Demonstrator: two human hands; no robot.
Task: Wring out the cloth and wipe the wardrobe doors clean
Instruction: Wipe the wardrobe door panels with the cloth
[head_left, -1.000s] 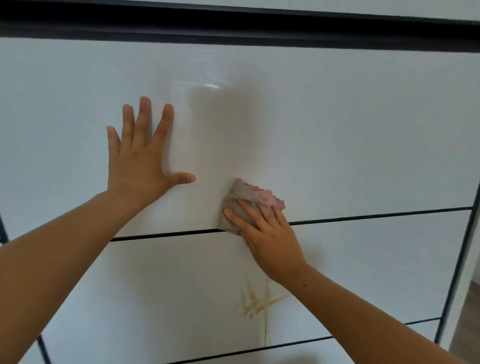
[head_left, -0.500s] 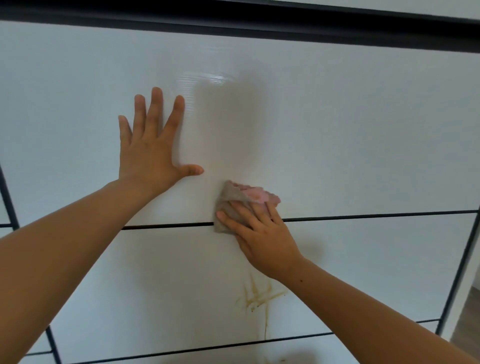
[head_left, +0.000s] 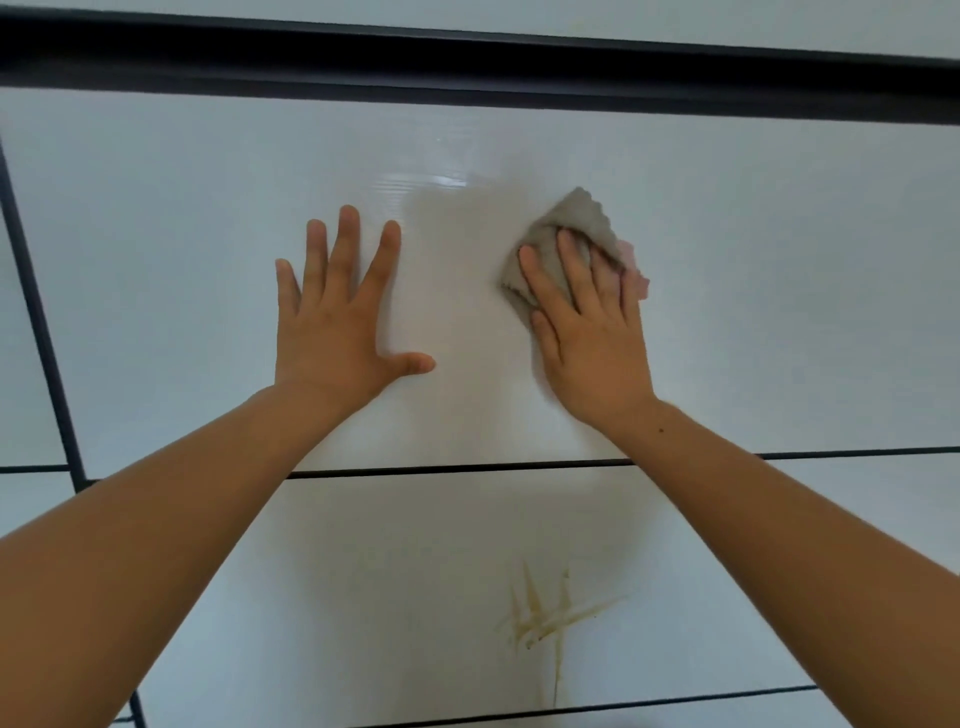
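Note:
A white glossy wardrobe door (head_left: 779, 260) with thin black dividing lines fills the view. My right hand (head_left: 587, 332) presses a grey and pink cloth (head_left: 582, 218) flat against the upper panel, fingers straight over it. My left hand (head_left: 337, 317) lies flat on the same panel to the left, fingers spread. A yellowish-brown stain (head_left: 550, 618) with a drip running down marks the panel below, under my right forearm.
A thick black rail (head_left: 467, 62) runs across the top of the door. A black vertical frame line (head_left: 41, 332) runs down the left side. Black horizontal dividers (head_left: 467, 469) split the panels.
My right hand has slid the cloth up from the black divider line to the middle of the upper panel. My left hand stays flat on the door.

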